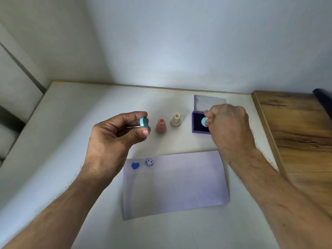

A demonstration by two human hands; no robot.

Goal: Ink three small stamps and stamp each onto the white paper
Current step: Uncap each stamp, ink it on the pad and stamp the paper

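Both hands are up over the white desk point(75, 108). The left hand point(111, 135) pinches a round teal cap point(143, 122) between thumb and forefinger, held on edge, clear of the desk surface. The right hand point(228, 123) is curled tight around a teal stamp point(204, 121), only its round pale-blue end peeking out past the knuckles, and that end sits right over the dark pad of the purple ink pad point(195, 125); whether it touches the ink I cannot tell. The ink pad's clear lid point(209, 102) is flipped open behind it, smudged purple at its left edge.

Between the two hands, two more stamps stand upright on the desk: a pink stamp point(161, 125) and, just to its right, a cream stamp point(176, 120), close together but not touching.

Nearer the person lies the white paper point(176, 186), flat and slightly skewed. Two blue prints sit side by side in its upper left corner: a solid heart print point(135, 165) inside a faint ring, and to its right a smiley face print point(149, 162). The rest of the sheet is blank. No lettering, brand or label can be read on the stamps, the pad or the paper.

Off to the right, a wooden surface point(296, 133) butts against the desk's edge.
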